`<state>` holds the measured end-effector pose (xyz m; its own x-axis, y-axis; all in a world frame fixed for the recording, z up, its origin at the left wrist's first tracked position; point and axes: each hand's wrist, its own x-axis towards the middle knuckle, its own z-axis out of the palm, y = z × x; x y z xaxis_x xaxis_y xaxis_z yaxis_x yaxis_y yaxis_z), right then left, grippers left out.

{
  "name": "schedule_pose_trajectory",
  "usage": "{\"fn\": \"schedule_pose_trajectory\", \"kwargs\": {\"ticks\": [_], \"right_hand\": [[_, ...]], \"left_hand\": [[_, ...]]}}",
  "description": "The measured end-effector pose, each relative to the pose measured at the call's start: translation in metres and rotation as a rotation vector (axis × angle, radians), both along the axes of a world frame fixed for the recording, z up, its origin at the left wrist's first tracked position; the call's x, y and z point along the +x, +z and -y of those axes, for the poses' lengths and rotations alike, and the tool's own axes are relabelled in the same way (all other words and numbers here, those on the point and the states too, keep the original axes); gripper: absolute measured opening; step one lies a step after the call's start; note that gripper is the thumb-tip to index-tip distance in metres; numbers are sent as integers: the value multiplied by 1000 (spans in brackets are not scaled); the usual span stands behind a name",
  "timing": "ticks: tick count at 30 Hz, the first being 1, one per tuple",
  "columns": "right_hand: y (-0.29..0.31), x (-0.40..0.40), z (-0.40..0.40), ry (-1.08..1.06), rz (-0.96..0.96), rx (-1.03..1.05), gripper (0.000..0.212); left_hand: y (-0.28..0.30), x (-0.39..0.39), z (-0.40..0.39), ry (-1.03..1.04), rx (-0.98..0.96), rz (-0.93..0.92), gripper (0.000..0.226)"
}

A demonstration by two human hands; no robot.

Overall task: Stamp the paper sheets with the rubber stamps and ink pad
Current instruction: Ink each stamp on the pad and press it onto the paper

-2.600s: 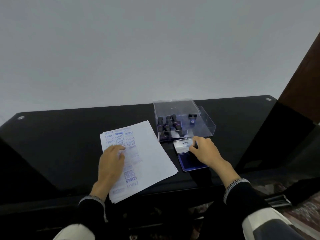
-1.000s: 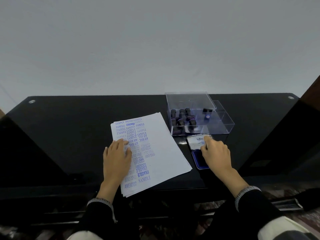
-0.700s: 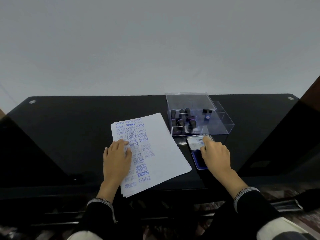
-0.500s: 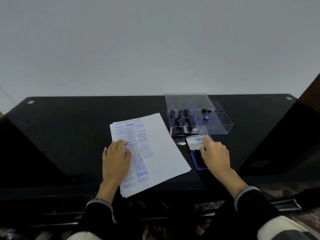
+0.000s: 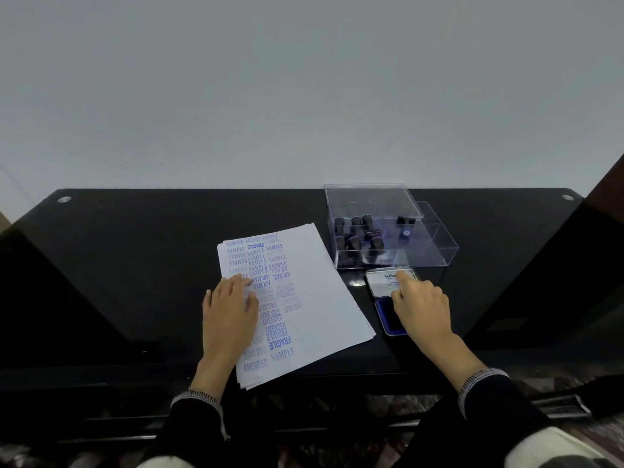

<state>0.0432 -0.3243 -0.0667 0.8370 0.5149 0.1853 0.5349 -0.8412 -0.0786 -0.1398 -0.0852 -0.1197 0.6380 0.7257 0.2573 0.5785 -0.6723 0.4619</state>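
At centre frame, a stack of paper sheets (image 5: 314, 298) covered in blue stamp marks lay on a black table (image 5: 135, 265). The left hand (image 5: 229, 315) pressed flat on it, fingers straight. Right of centre, the right hand (image 5: 422, 312) covered the open ink pad (image 5: 385, 319), fingers curled; what it gripped could not be told. Above sat a clear box (image 5: 435, 251) of rubber stamps (image 5: 354, 241).

i log: right hand (image 5: 422, 310) covers most of ink pad (image 5: 388, 320), hiding any stamp beneath; stamps (image 5: 358, 236) in clear box (image 5: 435, 255) too small to read.
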Motion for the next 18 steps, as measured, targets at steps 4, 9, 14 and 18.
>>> {"fn": "schedule_pose_trajectory", "kwargs": {"ticks": [4, 9, 14, 18], "right_hand": [[-2, 4, 2, -10, -30, 71, 9], [-5, 2, 6, 1, 1, 83, 10], [-4, -1, 6, -14, -10, 94, 10], [2, -11, 7, -34, -27, 149, 8]], "left_hand": [[0, 0, 0, 1, -4, 3, 30], [2, 0, 1, 8, 4, 20, 29], [3, 0, 0, 13, -2, 36, 27], [6, 0, 0, 11, -29, 69, 24]]}}
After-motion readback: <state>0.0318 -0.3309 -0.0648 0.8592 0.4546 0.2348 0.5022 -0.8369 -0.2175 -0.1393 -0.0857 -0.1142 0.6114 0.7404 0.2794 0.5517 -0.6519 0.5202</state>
